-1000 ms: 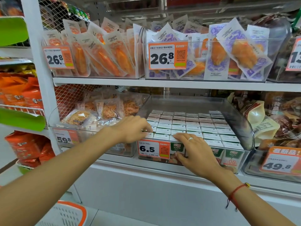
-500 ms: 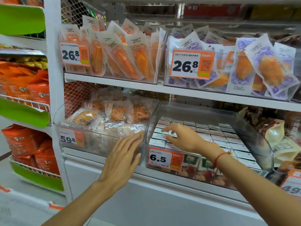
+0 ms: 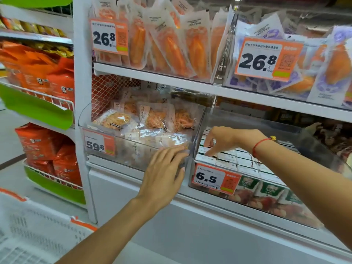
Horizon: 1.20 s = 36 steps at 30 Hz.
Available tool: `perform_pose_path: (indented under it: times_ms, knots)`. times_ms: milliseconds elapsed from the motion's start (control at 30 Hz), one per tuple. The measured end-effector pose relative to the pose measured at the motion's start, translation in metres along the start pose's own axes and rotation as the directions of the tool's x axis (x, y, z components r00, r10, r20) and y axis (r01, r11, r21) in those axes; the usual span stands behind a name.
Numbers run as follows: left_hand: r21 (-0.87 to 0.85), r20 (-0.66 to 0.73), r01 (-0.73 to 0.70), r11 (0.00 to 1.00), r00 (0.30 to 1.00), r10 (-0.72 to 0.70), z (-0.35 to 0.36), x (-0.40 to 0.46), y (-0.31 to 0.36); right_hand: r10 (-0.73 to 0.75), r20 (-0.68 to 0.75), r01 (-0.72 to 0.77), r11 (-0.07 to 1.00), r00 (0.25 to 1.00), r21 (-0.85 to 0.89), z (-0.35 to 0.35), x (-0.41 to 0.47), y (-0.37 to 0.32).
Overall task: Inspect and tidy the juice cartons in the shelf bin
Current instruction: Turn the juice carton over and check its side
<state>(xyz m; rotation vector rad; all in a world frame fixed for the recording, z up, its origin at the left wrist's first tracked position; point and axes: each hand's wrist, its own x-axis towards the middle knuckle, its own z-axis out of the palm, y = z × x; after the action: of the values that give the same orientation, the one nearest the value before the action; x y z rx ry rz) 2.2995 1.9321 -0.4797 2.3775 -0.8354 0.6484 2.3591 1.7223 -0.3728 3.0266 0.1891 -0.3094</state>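
- White shelf unit (image 3: 152, 78), two tiers in view, an upright post at the left.
- Upper tier: clear pouches of orange snack (image 3: 171, 46) standing in rows, with two orange tags reading 26.8 (image 3: 109, 38).
- Lower tier, right: clear shelf bin (image 3: 245, 119) with a tag reading 6.5 (image 3: 215, 178) on its front wall.
- Inside that bin: juice cartons (image 3: 245, 162) packed upright in tidy rows, white tops up, green and red printed faces showing through the front.
- Lower tier, left: neighbouring clear bin (image 3: 133, 155) of shredded-snack bags, tagged 59.8.
- White basket (image 3: 32, 231) with an orange rim, low at the left.
- Left hand (image 3: 163, 172): fingers straight and together, laid flat against the right end of the neighbouring bin's front, just beside the carton bin; holding nothing.
- Right hand (image 3: 226, 139): reached across into the left end of the carton bin, fingers pointing down and touching carton tops near the front rows; whether pinching one, cannot tell.
- Red string bracelet (image 3: 259, 144) on the right wrist.
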Motion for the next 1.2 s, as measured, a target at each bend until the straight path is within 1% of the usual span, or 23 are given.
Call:
perform_pose_path:
  times_ms: [100,200,267,333,400,433,500,567,600,667,733,767,800,833,867,900,967,1000,1067,1100,1200]
  knots:
    - [-0.008,-0.007,-0.005,1.0,1.0,0.005,-0.001,0.0,0.001,-0.016,-0.027,0.015,1.0,1.0,-0.024,0.002,-0.002,-0.001]
    - [-0.008,-0.01,-0.009,1.0,1.0,0.009,-0.003,0.0,0.003,-0.048,-0.11,0.048,0.999,0.993,-0.006,0.003,-0.011,0.0]
    - [0.004,-0.012,-0.018,1.0,1.0,0.019,-0.003,0.0,0.002,-0.047,-0.198,0.063,0.995,0.979,0.079,0.0,-0.023,0.002]
    - [0.023,-0.006,-0.035,0.999,0.999,0.035,-0.003,0.0,0.001,-0.015,-0.312,0.084,0.975,0.95,0.207,-0.005,-0.04,0.004]
    - [0.037,-0.001,-0.042,0.998,0.999,0.042,-0.004,0.0,0.001,0.028,-0.445,0.14,0.93,0.895,0.34,-0.005,-0.06,0.005]
    - [0.041,0.003,-0.041,0.998,0.999,0.041,-0.004,0.0,0.001,0.056,-0.517,0.187,0.895,0.854,0.406,-0.003,-0.07,0.004]
    - [0.043,0.014,-0.027,0.999,1.0,0.026,-0.004,0.0,0.002,0.155,-0.648,0.303,0.787,0.745,0.537,0.007,-0.092,-0.001]
    - [0.022,0.019,-0.003,1.0,1.0,0.003,-0.004,0.0,0.004,0.283,-0.703,0.412,0.646,0.653,0.642,0.019,-0.114,-0.01]
    - [-0.004,0.015,0.017,1.0,1.0,-0.017,-0.005,0.0,0.006,0.336,-0.698,0.443,0.581,0.633,0.682,0.025,-0.124,-0.015]
    - [-0.077,-0.02,0.074,0.994,0.997,-0.076,-0.008,0.002,0.014,0.402,-0.658,0.457,0.491,0.637,0.742,0.04,-0.142,-0.021]
    - [-0.173,-0.072,0.153,0.973,0.983,-0.167,-0.014,0.005,0.03,0.435,-0.588,0.405,0.445,0.682,0.799,0.056,-0.157,-0.024]
    - [-0.244,-0.082,0.193,0.95,0.972,-0.219,-0.018,0.007,0.04,0.446,-0.546,0.365,0.431,0.709,0.826,0.063,-0.163,-0.024]
    - [-0.334,-0.061,0.234,0.913,0.961,-0.269,-0.023,0.009,0.052,0.454,-0.506,0.331,0.411,0.734,0.849,0.069,-0.169,-0.024]
    - [-0.435,0.007,0.282,0.855,0.951,-0.311,-0.028,0.01,0.065,0.46,-0.469,0.307,0.384,0.754,0.871,0.073,-0.174,-0.024]
    - [-0.518,0.118,0.342,0.784,0.936,-0.331,-0.032,0.011,0.078,0.469,-0.437,0.29,0.354,0.767,0.889,0.076,-0.179,-0.025]
    - [-0.549,0.247,0.406,0.731,0.914,-0.322,-0.036,0.011,0.089,0.476,-0.408,0.274,0.326,0.779,0.905,0.077,-0.184,-0.024]
    - [-0.52,0.492,0.514,0.682,0.833,-0.253,-0.038,0.009,0.106,0.478,-0.358,0.239,0.292,0.802,0.926,0.081,-0.191,-0.024]
    - [-0.515,0.58,0.555,0.654,0.787,-0.211,-0.036,0.005,0.112,0.477,-0.333,0.218,0.281,0.814,0.935,0.084,-0.193,-0.024]
    - [-0.523,0.671,0.61,0.595,0.725,-0.153,-0.031,-0.003,0.119,0.476,-0.291,0.189,0.25,0.83,0.95,0.089,-0.196,-0.024]
    - [-0.529,0.689,0.625,0.573,0.711,-0.14,-0.027,-0.008,0.12,0.474,-0.269,0.178,0.229,0.838,0.957,0.092,-0.196,-0.024]
    - [-0.563,0.696,0.652,0.508,0.705,-0.133,-0.019,-0.021,0.113,0.433,-0.188,0.137,0.148,0.882,0.98,0.098,-0.193,-0.021]
